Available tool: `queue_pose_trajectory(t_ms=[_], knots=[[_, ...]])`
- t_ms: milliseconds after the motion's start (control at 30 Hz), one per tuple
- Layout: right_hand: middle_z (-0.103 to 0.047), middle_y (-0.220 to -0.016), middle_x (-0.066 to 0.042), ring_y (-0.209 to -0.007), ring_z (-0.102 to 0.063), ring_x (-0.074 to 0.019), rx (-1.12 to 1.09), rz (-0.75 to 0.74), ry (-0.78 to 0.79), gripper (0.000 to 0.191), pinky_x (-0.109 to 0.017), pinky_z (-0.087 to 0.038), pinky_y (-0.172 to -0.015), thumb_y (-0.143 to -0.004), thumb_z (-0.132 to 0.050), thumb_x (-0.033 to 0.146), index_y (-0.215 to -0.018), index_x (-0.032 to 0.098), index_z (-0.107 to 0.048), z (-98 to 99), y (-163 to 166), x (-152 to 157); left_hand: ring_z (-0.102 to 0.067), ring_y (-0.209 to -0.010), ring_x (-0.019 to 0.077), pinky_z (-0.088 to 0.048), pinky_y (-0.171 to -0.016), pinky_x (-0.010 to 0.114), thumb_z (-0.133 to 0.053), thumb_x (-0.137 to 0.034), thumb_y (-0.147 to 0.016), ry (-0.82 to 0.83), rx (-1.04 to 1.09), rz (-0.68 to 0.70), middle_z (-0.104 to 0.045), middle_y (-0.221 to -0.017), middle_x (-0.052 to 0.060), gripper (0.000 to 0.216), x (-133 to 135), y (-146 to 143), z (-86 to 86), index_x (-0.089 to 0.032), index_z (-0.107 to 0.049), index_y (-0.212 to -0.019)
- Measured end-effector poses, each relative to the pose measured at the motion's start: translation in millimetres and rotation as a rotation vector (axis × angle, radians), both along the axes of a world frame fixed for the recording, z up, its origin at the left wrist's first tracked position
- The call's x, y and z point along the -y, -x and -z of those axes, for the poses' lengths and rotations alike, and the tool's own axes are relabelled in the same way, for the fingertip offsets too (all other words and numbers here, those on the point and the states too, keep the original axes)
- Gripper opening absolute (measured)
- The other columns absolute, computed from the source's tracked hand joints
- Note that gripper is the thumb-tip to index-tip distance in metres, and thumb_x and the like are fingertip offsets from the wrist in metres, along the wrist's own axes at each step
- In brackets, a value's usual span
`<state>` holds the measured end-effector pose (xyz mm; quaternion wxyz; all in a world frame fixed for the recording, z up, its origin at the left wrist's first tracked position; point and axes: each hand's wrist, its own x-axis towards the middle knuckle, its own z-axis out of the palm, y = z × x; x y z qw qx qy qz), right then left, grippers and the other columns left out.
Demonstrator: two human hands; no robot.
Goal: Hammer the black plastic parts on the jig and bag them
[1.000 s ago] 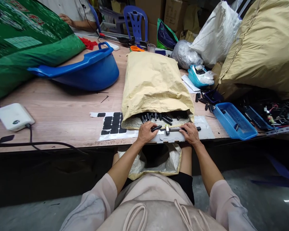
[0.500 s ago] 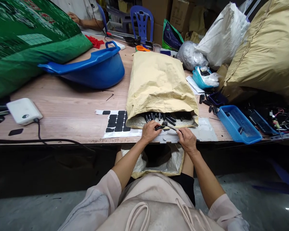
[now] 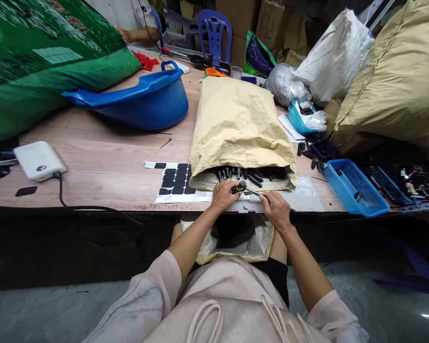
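Pinching a short blk part (image 3: 235, 189) btwn thumb & fingers of the L hand (image 3: 223, 195); gripping a ratchet-type tool (image 3: 253, 191) by its handle in the R hand (image 3: 277, 209), fingers curled round. Both hands over the front edge of the desk (image 3: 110, 157), close tog., w/ tool head right up against the blk part; exact contact too small to tell. Just behind: tan sack (image 3: 239, 128), lying w/ mouth toward the hands, more blk pcs (image 3: 254, 178) inside the opening. Under sack & hands, a pale flat panel (image 3: 309, 194); to the L, a white sheet w/ rows of blk stickers (image 3: 178, 181). Below desk edge, on the lap, an open bag (image 3: 260, 238). Further L: white box (image 3: 39, 159) w/ blk cable, blue basin (image 3: 153, 105), big green sack (image 3: 75, 52). Off R: blue basket (image 3: 353, 186), teal tub (image 3: 300, 116) nr. a white bag (image 3: 334, 57). At back, purple chair (image 3: 216, 33).
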<state>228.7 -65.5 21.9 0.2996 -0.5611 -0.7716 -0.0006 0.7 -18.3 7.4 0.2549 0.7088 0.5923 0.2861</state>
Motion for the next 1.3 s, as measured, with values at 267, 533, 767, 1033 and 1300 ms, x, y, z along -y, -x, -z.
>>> queue_pose_trajectory(t_ms=[267, 533, 767, 1033, 1300], knots=[[-0.071, -0.094, -0.008, -0.09, -0.063, -0.025, 0.023, 0.01, -0.079, 0.027, -0.038, -0.049, -0.084, -0.106, -0.051, 0.04, -0.102, 0.026, -0.074, 2.2, -38.9, -19.8, -0.067, -0.095, 0.0215, -0.052, -0.09, 0.034, -0.074, -0.025, -0.082, -0.021, 0.015, 0.0, -0.073, -0.097, 0.003, 0.011, 0.2, -0.9, 1.6, -0.025, -0.076, -0.093], [-0.068, -0.1, -0.007, -0.094, -0.059, -0.0261, 0.071, -0.155, 0.009, 0.017, -0.042, -0.049, -0.089, -0.098, -0.062, 0.039, -0.099, 0.026, -0.073, 21.3, -79.1, -39.5, -0.068, -0.097, 0.0221, -0.052, -0.091, 0.034, -0.074, -0.024, -0.08, -0.033, -0.003, -0.002, -0.073, -0.098, 0.003, 0.013, 0.4, -0.6, 1.8, -0.024, -0.074, -0.093], [-0.066, -0.098, -0.006, -0.095, -0.061, -0.0259, 0.02, -0.135, 0.033, 0.014, -0.043, -0.049, -0.091, -0.094, -0.065, 0.036, -0.098, 0.026, -0.073, 18.8, -75.0, -38.1, -0.066, -0.094, 0.0221, -0.05, -0.089, 0.034, -0.075, -0.028, -0.08, -0.045, -0.045, -0.001, -0.07, -0.095, 0.003, 0.013, 1.6, 0.4, 3.3, -0.024, -0.073, -0.092], [-0.067, -0.096, -0.006, -0.095, -0.061, -0.0259, 0.007, -0.118, 0.028, 0.016, -0.042, -0.05, -0.091, -0.093, -0.065, 0.038, -0.097, 0.026, -0.074, 20.0, -74.5, -37.8, -0.065, -0.092, 0.0215, -0.049, -0.087, 0.033, -0.073, -0.03, -0.083, -0.054, -0.041, 0.016, -0.069, -0.094, 0.003, 0.012, 2.8, 2.4, 5.6, -0.024, -0.072, -0.093], [-0.066, -0.095, -0.006, -0.093, -0.061, -0.0253, 0.001, -0.136, 0.008, 0.015, -0.041, -0.05, -0.09, -0.091, -0.066, 0.036, -0.096, 0.024, -0.074, 20.6, -75.5, -39.2, -0.064, -0.091, 0.0217, -0.049, -0.087, 0.034, -0.073, -0.029, -0.084, -0.064, -0.032, 0.042, -0.069, -0.093, 0.004, 0.01, 0.3, 3.6, 3.1, -0.023, -0.071, -0.091]])
